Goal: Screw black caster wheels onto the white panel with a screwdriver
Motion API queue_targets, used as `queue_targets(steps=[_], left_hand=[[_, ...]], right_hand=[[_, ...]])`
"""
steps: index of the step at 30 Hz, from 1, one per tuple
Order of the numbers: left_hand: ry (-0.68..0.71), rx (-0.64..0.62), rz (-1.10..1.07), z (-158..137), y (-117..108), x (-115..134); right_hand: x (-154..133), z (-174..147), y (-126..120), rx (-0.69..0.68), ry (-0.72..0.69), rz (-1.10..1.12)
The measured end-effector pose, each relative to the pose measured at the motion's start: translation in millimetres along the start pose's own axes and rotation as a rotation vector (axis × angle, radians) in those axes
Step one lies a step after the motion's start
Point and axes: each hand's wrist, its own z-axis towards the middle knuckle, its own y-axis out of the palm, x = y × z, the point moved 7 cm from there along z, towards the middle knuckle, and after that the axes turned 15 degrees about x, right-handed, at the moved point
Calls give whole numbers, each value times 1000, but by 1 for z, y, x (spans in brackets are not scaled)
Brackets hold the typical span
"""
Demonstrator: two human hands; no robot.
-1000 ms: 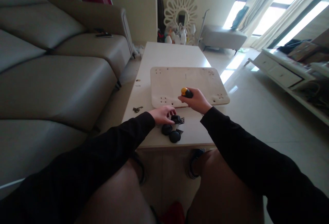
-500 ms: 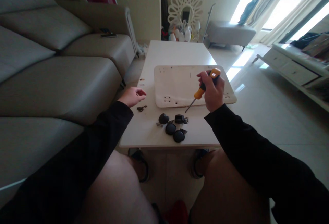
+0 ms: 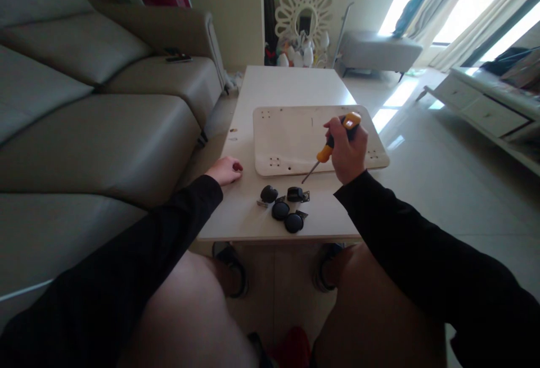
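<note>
Right hand [image 3: 348, 151]: fingers wrapped round the handle [image 3: 352, 121] of 1 screwdriver [image 3: 324, 154], orange and black, butt raised to the right, metal shaft [image 3: 310, 172] slanting down to the left. Tip over the strip of the white table [image 3: 291, 84] between a board [image 3: 287, 137] and a cluster of casters [image 3: 280, 210]; contact with the tabletop not to be judged from this angle. Left hand [image 3: 228, 171]: at the left edge of the table, fingers curled inward; impossible to tell whether spread slightly or pinching anything.

Beneath the right hand and screwdriver: 1 pale board with rounded corners, flat across the middle of the table, extending toward the right edge. Clearly visible in it, 3 groups of screw holes [image 3: 274, 161], at the far left, near left and near right corners; far right corner partly screened by the screwdriver. Also 1 larger dark hole [image 3: 289, 168] in its near edge.

Between the board and the near edge of the table: 4 black casters, with metal mounting plates [image 3: 306, 196], 2 nearer the board and 2 nearer the table's near edge. At the left edge, beyond the left hand: 2 small items [image 3: 233, 130], too small to identify.

Farther out: 1 sofa [image 3: 143, 115] along the left edge; past the far edge, 1 mirror [image 3: 288, 8] with a petal-shaped frame and 1 grey bench [image 3: 375, 50]; well apart from the right edge, 1 white cabinet [image 3: 476, 103].
</note>
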Motion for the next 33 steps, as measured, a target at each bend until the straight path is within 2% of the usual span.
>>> queue_targets(steps=[9, 13, 19, 23, 33], left_hand=[[22, -29, 49, 8, 11, 2], [-17, 0, 78, 7, 4, -1], [-54, -68, 120, 3, 0, -4], [-45, -50, 146, 0, -3, 0], [-57, -89, 94, 2, 3, -3]], right_hand=[[2, 0, -2, 0, 21, -58], [2, 1, -3, -12, 25, -59], [3, 1, -4, -12, 43, -57], [3, 1, -5, -8, 43, -36], [7, 1, -4, -30, 45, -36]])
